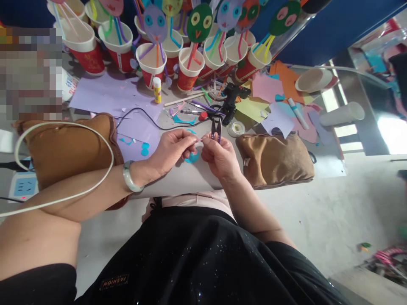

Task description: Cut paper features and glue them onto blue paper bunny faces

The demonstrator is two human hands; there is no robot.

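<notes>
My left hand (174, 148) is closed, thumb and finger pinching a tiny pale pink piece (199, 140), probably paper, between the two hands. My right hand (221, 156) has its fingertips at the other side of that piece. A small pair of scissors (216, 129) with dark handles is tucked in the right hand, blades apart and pointing away from me. Under the hands lies a blue paper circle (191, 157). More small blue paper rounds (145, 149) rest on purple paper (141, 133) to the left.
Red-and-white paper cups (190, 70) with paper faces on straws line the back. A glue stick (157, 90), a black glue gun (231, 101) and coloured paper scraps (267, 87) lie before them. Brown cushions (280, 161) flank my hands. A white cable (112, 156) loops over my left arm.
</notes>
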